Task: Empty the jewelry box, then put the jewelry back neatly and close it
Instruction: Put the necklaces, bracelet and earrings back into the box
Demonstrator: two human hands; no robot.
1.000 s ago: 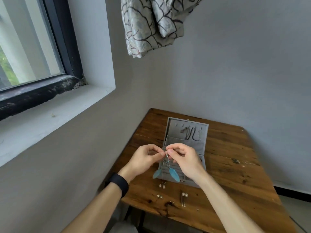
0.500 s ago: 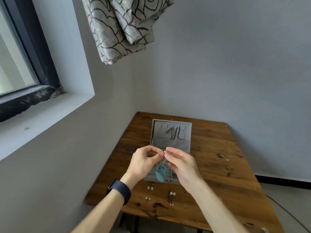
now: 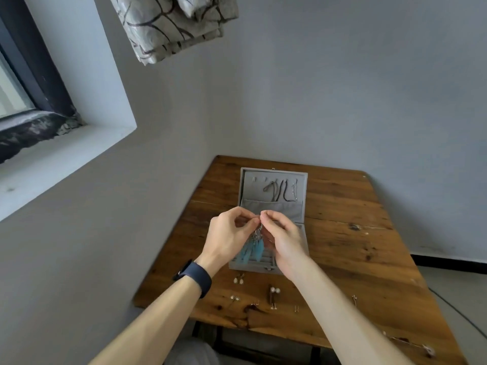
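A grey jewelry box (image 3: pixel 300 180) stands open on the wooden table (image 3: pixel 350 248), its lid upright with dark necklaces (image 3: pixel 280 189) hanging inside. Above the box's tray, my left hand (image 3: pixel 228 239) and my right hand (image 3: pixel 283 239) meet fingertip to fingertip. Together they pinch the tops of a pair of blue feather earrings (image 3: pixel 253 247), whose feathers hang down between the palms. The hands hide most of the tray. Several small pearl earrings (image 3: pixel 274 291) lie on the table in front of the box.
The table sits in a wall corner, with a window sill (image 3: pixel 66 154) at the left and a patterned curtain (image 3: pixel 174 25) hanging above. More small jewelry (image 3: pixel 405 341) lies near the table's front right edge. A dark cable (image 3: pixel 458 312) runs on the floor at the right.
The camera has turned and tilted, so the table and box sit further right and lower. The two feathers, spread apart a second ago, now hang together between my hands.
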